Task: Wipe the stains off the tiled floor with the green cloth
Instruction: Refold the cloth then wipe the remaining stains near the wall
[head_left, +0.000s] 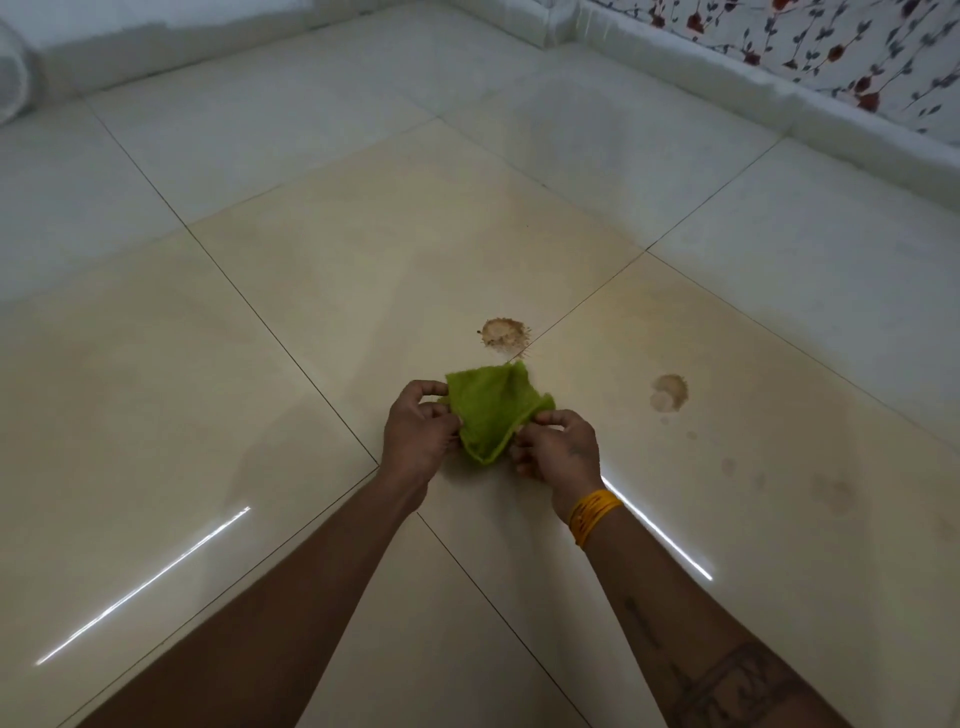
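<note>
Holding the small fuzzy green cloth (491, 410) above the glossy cream tiled floor (322, 291), left hand (418, 428) and right hand (558, 449) fingers pinching its edges, probably folding it, readying to press onto the nearest brown splattered stain (504, 332), untouched, just beyond.

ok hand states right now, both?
Left hand: fingers pinch the green cloth at its left edge.
Right hand: pinches the cloth's right edge.
</note>
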